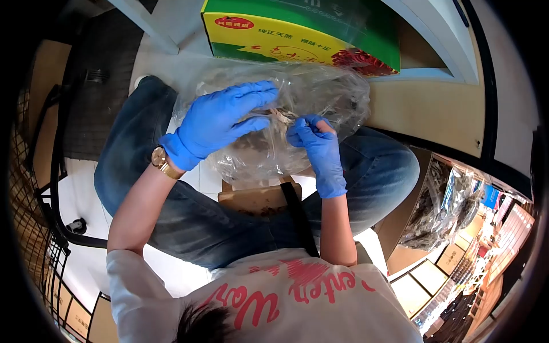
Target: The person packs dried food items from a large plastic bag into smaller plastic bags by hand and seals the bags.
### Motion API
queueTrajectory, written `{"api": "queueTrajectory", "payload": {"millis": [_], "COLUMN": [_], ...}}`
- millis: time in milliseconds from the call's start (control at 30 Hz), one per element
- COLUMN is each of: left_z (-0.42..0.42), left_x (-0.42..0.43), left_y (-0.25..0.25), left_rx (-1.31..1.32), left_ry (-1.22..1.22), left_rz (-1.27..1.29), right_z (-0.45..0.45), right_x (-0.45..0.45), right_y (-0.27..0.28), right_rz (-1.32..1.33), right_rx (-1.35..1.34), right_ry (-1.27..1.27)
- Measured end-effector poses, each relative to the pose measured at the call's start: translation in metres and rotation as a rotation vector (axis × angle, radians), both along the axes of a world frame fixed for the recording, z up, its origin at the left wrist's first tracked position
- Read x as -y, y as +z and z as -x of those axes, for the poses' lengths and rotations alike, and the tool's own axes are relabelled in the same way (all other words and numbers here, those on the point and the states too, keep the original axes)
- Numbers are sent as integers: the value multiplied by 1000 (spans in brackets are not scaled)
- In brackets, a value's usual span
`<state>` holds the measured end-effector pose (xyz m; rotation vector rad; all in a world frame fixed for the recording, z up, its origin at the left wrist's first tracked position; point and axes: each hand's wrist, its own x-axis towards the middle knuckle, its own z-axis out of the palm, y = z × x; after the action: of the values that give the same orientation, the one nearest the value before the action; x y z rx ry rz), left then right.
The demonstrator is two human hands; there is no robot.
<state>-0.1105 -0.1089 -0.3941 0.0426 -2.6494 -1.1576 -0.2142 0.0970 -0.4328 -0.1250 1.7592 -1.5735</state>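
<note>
A large clear plastic bag [246, 157], crumpled and shiny, lies between my knees. My left hand [220, 117], in a blue glove, is over its left part with the fingers stretched out and the thumb apart. On the right, my right hand [321, 151], also blue-gloved, has its fingertips pinched together against the bag; bare skin shows at one finger. A thin, pale tan strand or twisted piece [280, 116] sits between the two hands, close to the right fingertips. What exactly the right fingers grip is hidden, and the bag's contents are hard to make out.
A green and yellow carton [303, 37] stands just beyond the bag. Below the bag is a small wooden stool [257, 199]. To the right, an open cardboard box [409, 211] holds clear plastic packs [443, 208]. A black wire rack [40, 228] is at left.
</note>
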Motion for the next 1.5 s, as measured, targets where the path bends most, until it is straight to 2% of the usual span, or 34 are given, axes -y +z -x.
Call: {"api": "queueTrajectory", "payload": {"millis": [67, 233, 267, 333, 500, 567, 667, 833, 900, 1067, 1133, 1267, 1367, 1467, 1500], "left_z": [0, 4, 3, 2, 2, 0, 1, -2, -4, -10, -13, -17, -17, -15, -15], "left_x": [-3, -6, -6, -7, -10, -8, -3, 19, 35, 56, 54, 43, 34, 21, 19], "left_y": [-3, -14, -15, -15, -15, -15, -11, 6, 16, 19, 21, 31, 29, 36, 34], "left_rx": [11, -83, -98, -87, -107, -128, -91, -169, -248, -336, -333, -232, -248, -216, -216], "left_ry": [-4, -28, -31, -31, -57, -42, -19, 82, 214, 349, 379, 318, 203, 108, 104], "left_rz": [26, 125, 126, 103, 152, 159, 115, 101, 90, 155, 51, 94, 192, 192, 190], "right_z": [-5, -3, -1, 0, -8, -4, -1, 7, 9, 16, 11, 1, -5, -5, -8], "right_x": [7, 5, 2, -2, 7, 2, -2, -16, -24, -45, -42, -30, -5, 13, 24], "right_y": [12, 22, 23, 25, 51, 46, 51, 37, 31, 11, 14, 17, 47, 76, 86], "right_rz": [-139, -183, -179, -228, -129, -62, -105, -192, -203, -321, -354, -269, -39, -56, -196], "right_rx": [-148, -290, -287, -492, -518, -410, -355, -394, -410, -464, -403, -406, -367, -233, -294], "right_ry": [-55, -118, -110, 39, 260, 87, -43, -8, 70, 272, 314, 339, 18, 18, 45]}}
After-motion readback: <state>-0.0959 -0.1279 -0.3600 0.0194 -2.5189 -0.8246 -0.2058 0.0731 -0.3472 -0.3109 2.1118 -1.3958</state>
